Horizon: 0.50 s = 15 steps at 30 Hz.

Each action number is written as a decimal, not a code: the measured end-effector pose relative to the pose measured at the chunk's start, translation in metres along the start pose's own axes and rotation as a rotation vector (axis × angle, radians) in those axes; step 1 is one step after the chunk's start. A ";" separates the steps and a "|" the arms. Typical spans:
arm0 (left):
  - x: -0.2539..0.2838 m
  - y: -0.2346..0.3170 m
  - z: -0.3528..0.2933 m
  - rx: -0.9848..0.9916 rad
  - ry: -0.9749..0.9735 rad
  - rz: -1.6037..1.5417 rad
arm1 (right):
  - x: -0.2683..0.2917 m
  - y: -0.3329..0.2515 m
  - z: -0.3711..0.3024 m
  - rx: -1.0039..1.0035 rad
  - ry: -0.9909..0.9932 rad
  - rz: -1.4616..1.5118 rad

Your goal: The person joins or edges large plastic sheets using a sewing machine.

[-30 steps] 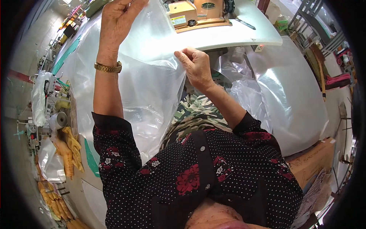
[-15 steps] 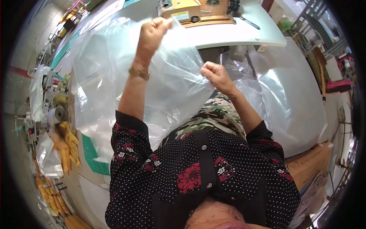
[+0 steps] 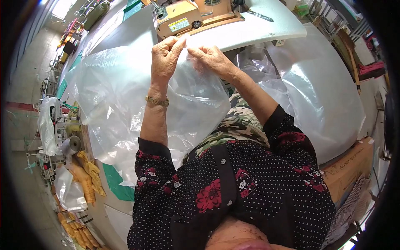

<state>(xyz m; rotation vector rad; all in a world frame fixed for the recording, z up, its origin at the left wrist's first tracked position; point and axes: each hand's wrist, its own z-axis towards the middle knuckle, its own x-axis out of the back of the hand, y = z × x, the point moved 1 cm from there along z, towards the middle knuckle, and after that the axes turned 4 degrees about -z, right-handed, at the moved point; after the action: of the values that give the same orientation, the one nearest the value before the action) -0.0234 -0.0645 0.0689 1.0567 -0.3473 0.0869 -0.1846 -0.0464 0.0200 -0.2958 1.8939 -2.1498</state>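
A large sheet of clear plastic (image 3: 121, 96) drapes over the table edge and my lap; whether it is a bag or a single layer I cannot tell. Thumb and fingers of my left hand (image 3: 166, 60) pinch its upper edge. Close beside it, my right hand (image 3: 214, 62) pinches the same edge, fingertips almost meeting the left ones. Between the hands and my lap the plastic hangs loose and wrinkled. Just beyond my fingertips stands a tan machine (image 3: 175, 23) on the white tabletop (image 3: 266, 31).
More clear plastic (image 3: 321, 91) lies in a big smooth pile to my right, above a cardboard box (image 3: 350, 164). A metal tool (image 3: 260, 16) rests by the machine. Left of me are a grey roll (image 3: 71, 144), yellow cloth (image 3: 92, 175) and a green sheet (image 3: 116, 183).
My right hand has moved up and left, meeting my left hand near the machine. The plastic's edge, stretched between the hands before, is now gathered close. The view has shifted slightly.
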 end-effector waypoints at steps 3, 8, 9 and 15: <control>0.000 -0.006 0.003 0.036 -0.023 -0.074 | -0.004 0.002 -0.001 0.136 0.024 -0.023; 0.000 -0.021 0.007 0.157 -0.067 -0.149 | -0.020 -0.008 -0.015 0.366 0.369 -0.900; 0.001 -0.025 0.007 0.188 -0.068 -0.187 | -0.022 -0.006 -0.016 0.370 0.358 -0.901; 0.002 -0.041 0.006 0.265 -0.070 -0.241 | -0.031 -0.011 -0.020 0.279 0.228 -1.235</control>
<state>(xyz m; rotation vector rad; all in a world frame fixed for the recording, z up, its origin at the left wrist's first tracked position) -0.0132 -0.0902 0.0375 1.3588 -0.2734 -0.1229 -0.1628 -0.0165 0.0293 -1.5284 1.6092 -3.2269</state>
